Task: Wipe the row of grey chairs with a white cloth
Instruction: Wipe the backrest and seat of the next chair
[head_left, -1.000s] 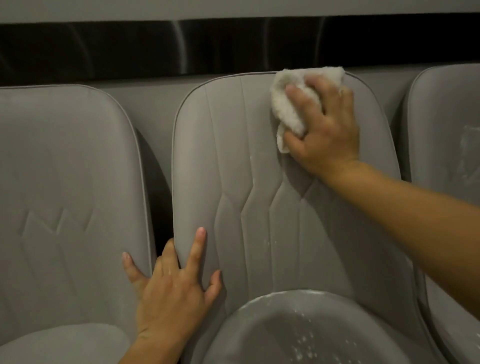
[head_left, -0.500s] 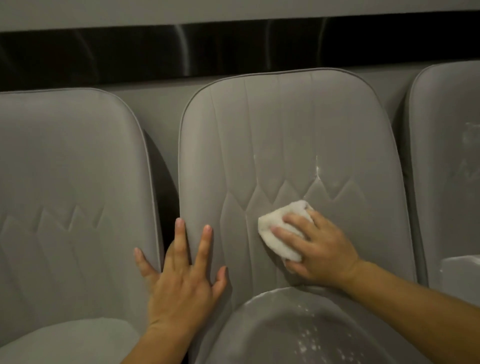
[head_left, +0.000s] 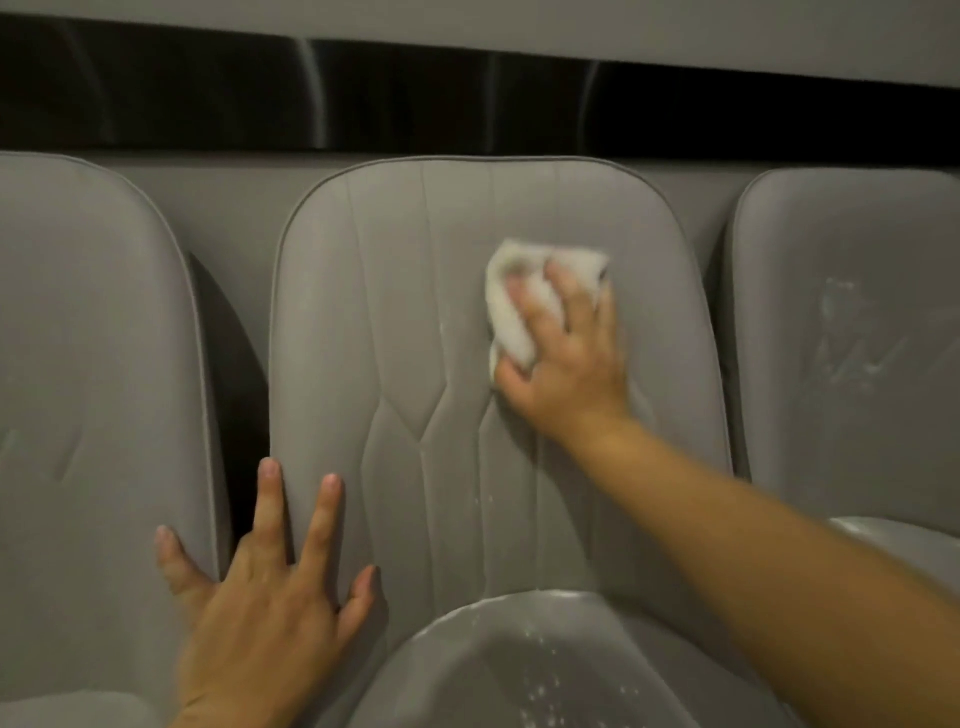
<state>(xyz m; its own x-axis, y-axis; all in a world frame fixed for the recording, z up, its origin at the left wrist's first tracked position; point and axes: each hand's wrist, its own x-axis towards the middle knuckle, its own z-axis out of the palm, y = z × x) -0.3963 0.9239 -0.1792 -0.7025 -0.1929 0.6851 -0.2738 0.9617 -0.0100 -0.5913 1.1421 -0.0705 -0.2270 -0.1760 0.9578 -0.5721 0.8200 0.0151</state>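
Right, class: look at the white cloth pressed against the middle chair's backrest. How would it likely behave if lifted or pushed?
The white cloth is bunched in folds under the right hand, so probably floppy; lifted, it would droop. Pushed, it likely slides over the smooth-looking middle chair rather than rolling.

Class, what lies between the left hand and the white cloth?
Head view: only the middle chair's bare stitched backrest separates left hand and white cloth.
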